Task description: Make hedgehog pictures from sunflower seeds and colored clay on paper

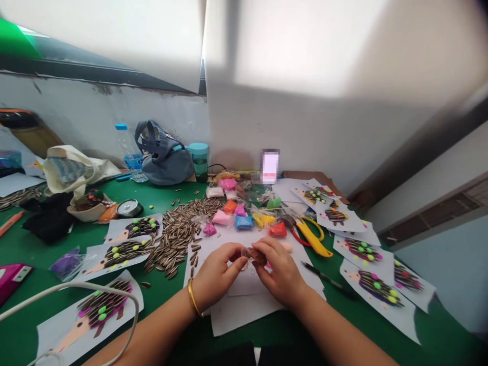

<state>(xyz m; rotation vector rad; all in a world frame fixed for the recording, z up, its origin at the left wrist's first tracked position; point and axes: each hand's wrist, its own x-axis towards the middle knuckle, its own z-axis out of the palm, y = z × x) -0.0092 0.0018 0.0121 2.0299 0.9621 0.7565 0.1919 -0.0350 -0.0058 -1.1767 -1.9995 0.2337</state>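
Both hands meet over white paper sheets point(232, 323) at the middle of the table. Between their fingertips is a small brown packet of clay point(254, 253) in clear plastic. My left hand point(216, 274), with a gold bangle at the wrist, pinches the packet's left end. My right hand point(281, 269) has its fingers curled round the other end and partly hides it. Just beyond lie wrapped clay packets: a red one point(278, 230), a blue one point(244, 222) and a pink one point(221, 218). Several striped seeds point(194, 256) lie along the paper's left edge.
A heap of striped seeds point(173, 234) lies left of the paper. Yellow-handled scissors point(313, 238) and a black pen point(328, 278) are at right. Seed-covered hedgehog pictures point(375, 287) flank both sides. A white cable point(76, 285) loops at front left; a phone point(270, 166) stands behind.
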